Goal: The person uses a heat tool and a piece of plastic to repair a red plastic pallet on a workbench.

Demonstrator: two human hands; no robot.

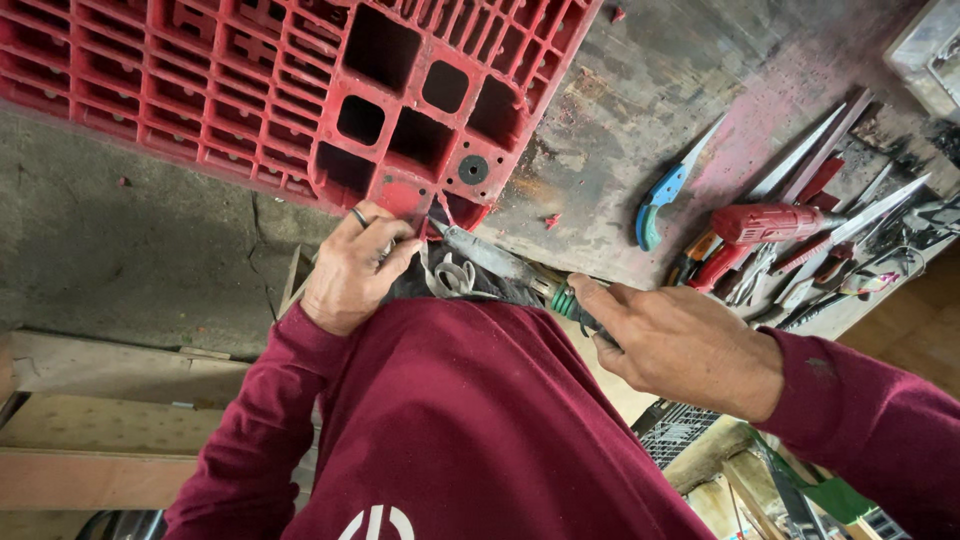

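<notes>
Red pallet (300, 80): a large moulded plastic grid is laid across the counter (640, 90); its near corner, scuffed and chipped, overhangs the counter edge toward the person.
Pallet handling: it is judged stiff, bulky and fairly heavy; the open cells and ribs would give a sure grip, and the broken corner edge may be sharp.
Left hand (350, 268): it is closed on the pallet's near corner, fingers curled over the rim, a ring worn on one finger.
Right hand (680, 345): it is wrapped firmly round the green-banded handle of a knife (500, 262).
Knife position: the blade tip is set against the pallet's near corner, just right of the left hand's fingers.
Knife axis: the long axis runs from the handle at lower right up to the tip at upper left, nearly level; the point is aimed at the pallet corner and toward the left hand.
Knife handling: it is judged light, rigid and sharp; it is best taken by the handle only, with fingers kept off the blade line.
Red shavings: small plastic chips are scattered on the counter to the right of the pallet corner.
Other tools: a blue-handled saw (662, 195), a red power tool (775, 222) and several long blades lie well right of the pallet.
</notes>
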